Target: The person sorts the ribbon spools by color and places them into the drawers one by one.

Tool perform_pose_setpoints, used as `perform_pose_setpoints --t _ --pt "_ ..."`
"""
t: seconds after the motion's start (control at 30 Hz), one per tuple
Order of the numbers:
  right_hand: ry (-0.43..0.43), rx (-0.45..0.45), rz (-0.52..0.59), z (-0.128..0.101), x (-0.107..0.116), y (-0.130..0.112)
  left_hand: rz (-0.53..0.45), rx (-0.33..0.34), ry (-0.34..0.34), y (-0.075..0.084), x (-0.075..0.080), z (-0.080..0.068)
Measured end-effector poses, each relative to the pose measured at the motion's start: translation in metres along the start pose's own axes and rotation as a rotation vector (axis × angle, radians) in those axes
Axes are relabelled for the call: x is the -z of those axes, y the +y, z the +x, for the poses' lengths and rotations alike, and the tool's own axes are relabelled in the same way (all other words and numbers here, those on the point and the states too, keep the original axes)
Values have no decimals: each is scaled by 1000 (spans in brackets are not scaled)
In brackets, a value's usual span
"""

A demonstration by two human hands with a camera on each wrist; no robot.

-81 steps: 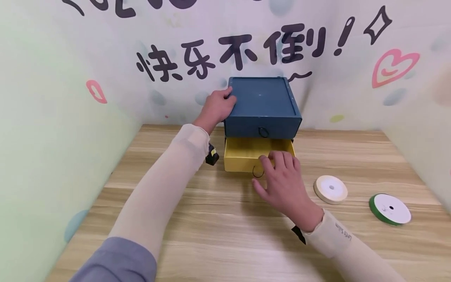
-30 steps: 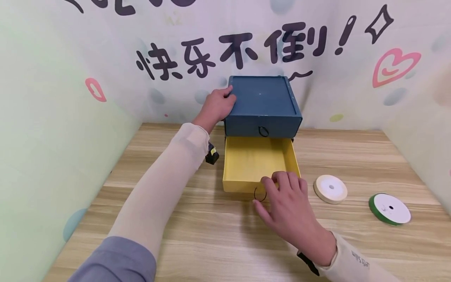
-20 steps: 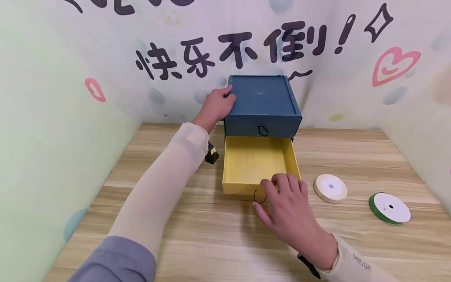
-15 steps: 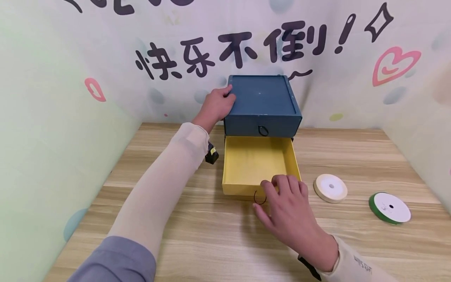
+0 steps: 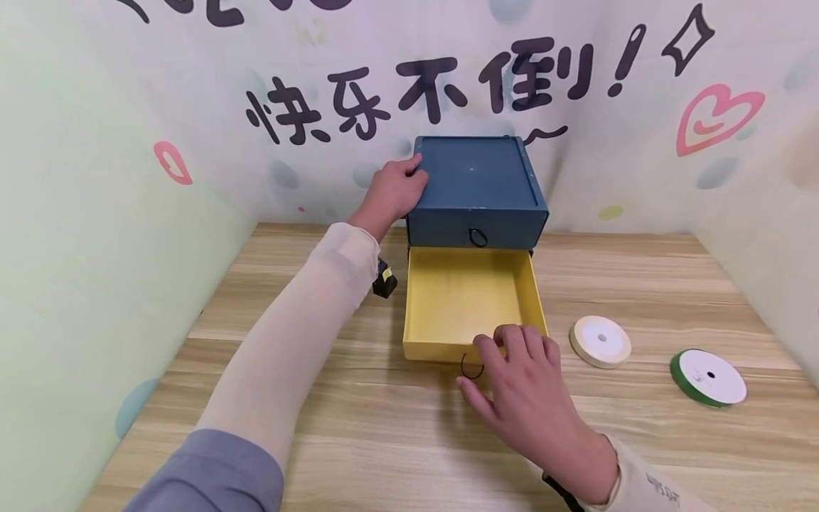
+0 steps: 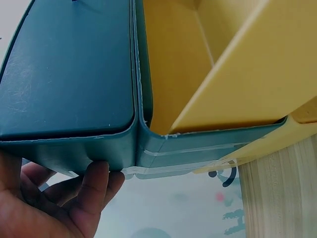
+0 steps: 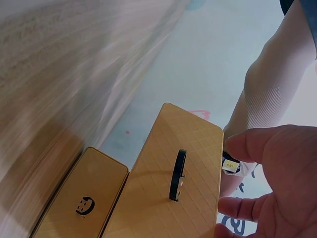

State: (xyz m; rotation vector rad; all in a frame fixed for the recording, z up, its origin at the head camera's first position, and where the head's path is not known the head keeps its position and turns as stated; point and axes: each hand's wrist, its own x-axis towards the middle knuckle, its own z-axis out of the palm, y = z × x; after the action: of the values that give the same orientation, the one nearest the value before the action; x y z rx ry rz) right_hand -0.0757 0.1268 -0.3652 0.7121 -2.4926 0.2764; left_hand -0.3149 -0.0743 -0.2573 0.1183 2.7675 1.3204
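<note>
Yellow drawer [image 5: 463, 299], right hand [image 5: 531, 395] half-curled over rim [image 5: 438, 344]

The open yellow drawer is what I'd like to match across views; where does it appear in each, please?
Head: yellow drawer, near centre, below the blue drawer.
Left wrist: yellow drawer, upper right.
Right wrist: yellow drawer, lower middle, with black handle.
Shared landmark: wooden tabletop, at the bottom, lower right and left side respectively.

Cream roll [image 5: 600, 344] & green-edged roll [image 5: 707, 381] (ribbon, prob.) on wood tbl [image 5: 358, 434]; lettered backdrop [image 5: 595, 171] behind.
</note>
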Motion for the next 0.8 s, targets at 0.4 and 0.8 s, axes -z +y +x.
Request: perform_pose_setpoints --t 0.4,0.8 --pt "13 17 -3 -2 1 0 -3 6 -3 -1 0 -1" --pt "189 89 103 4 28 47 -3 11 -8 0 1 0"
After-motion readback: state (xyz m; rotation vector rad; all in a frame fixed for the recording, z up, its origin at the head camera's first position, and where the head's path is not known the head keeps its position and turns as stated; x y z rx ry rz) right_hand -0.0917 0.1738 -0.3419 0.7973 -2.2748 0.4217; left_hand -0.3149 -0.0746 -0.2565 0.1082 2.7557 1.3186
